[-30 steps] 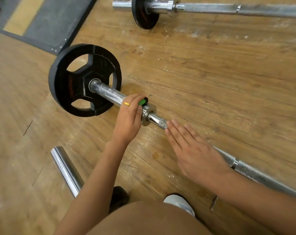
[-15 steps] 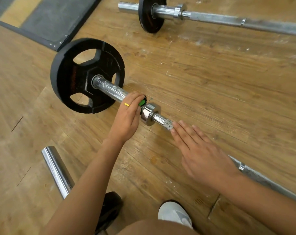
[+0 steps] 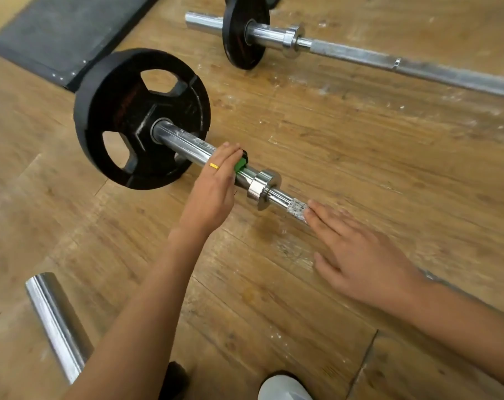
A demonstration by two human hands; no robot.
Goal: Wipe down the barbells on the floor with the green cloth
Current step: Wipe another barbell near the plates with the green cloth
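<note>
As the left hand [image 3: 213, 187], fingers together, presses the cloth [image 3: 241, 164] to the bar [image 3: 184, 142], the right hand [image 3: 357, 255], fingers flat and close, steadies the shaft [image 3: 298, 209]; a wipe toward the plate [image 3: 123, 111] looks next.

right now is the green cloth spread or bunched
Bunched: only a small green wad shows under the left hand, on the barbell sleeve.

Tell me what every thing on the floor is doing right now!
near barbell: lying on the floor.
big black plate: upright on its sleeve.
green cloth: pressed on the sleeve under the left hand.
right hand: flat, fingertips on the knurled shaft.
far barbell: lying on the floor, untouched.
</note>
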